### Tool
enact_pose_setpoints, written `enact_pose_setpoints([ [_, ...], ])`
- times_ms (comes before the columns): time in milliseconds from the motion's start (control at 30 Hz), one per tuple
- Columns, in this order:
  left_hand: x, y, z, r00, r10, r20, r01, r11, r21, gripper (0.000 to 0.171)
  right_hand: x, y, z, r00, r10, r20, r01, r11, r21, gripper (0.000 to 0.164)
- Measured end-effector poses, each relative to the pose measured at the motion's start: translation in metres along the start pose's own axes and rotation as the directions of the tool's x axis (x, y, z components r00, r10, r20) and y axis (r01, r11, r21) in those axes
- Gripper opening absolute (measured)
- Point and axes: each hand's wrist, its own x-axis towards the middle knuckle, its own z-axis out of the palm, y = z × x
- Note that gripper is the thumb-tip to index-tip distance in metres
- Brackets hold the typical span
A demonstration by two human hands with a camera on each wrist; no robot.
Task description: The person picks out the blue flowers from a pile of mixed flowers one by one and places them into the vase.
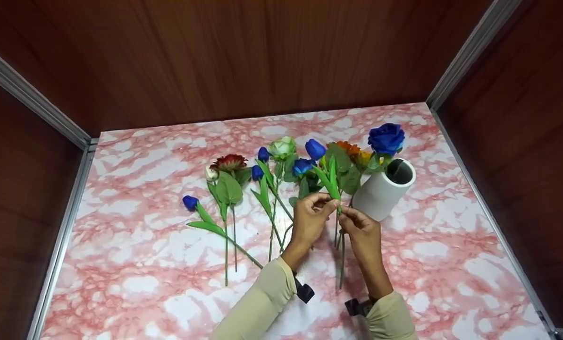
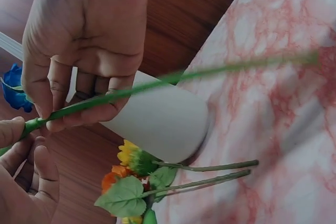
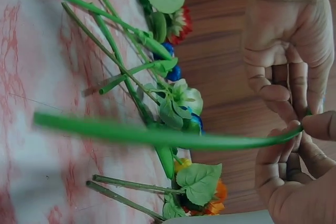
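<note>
A: What are the hands doing?
B: Both are pinching one blue tulip [image 1: 332, 185] just right of the middle of the frame; the left hand [image 1: 308, 219] has thumb and fingers on it right under the leaves, and the right hand [image 1: 364, 233] pinches the stem just below, the two sets of fingertips nearly meeting.
A: And how does the tulip sit?
B: Its bloom points toward the top of the frame, leaves under it; the stem runs on below the hands, and in the right wrist view it shows a slight curve; whether its lower end touches the counter [image 1: 144, 283], I can't tell.
A: What's near the right hand?
B: A white vase [image 1: 379, 198], standing on the counter at the right of centre; a blue rose [image 1: 386, 138] shows above its rim; an orange flower [image 1: 348, 148] and a yellow flower [image 1: 364, 159] lie just left of the vase.
A: And on the other side?
B: Left of the held tulip lie a blue flower [image 1: 303, 166], a pale green rose [image 1: 281, 147] and two blue buds [image 1: 259, 163]; further left, a dark red flower [image 1: 229, 162] beside a white bud [image 1: 211, 174]; furthest left, another tulip [image 1: 190, 203], also blue, its stem slanting down toward the left sleeve [image 1: 262, 295].
</note>
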Motion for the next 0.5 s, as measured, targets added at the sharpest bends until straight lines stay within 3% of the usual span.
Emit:
enact_pose_setpoints([
  [333,0.01,0.009,-0.005,1.0,0.024,-0.01,-0.024,0.994,-0.106,0.013,0.0,0.004,-0.001,0.999,-0.024,0.034,0.023,0.999,0.022,0.022],
  [500,0.015,0.02,-0.009,0.997,0.045,-0.055,-0.051,0.991,-0.122,0.011,0.0,0.006,-0.002,0.998,-0.033,0.045,0.032,0.999,0.019,0.021],
])
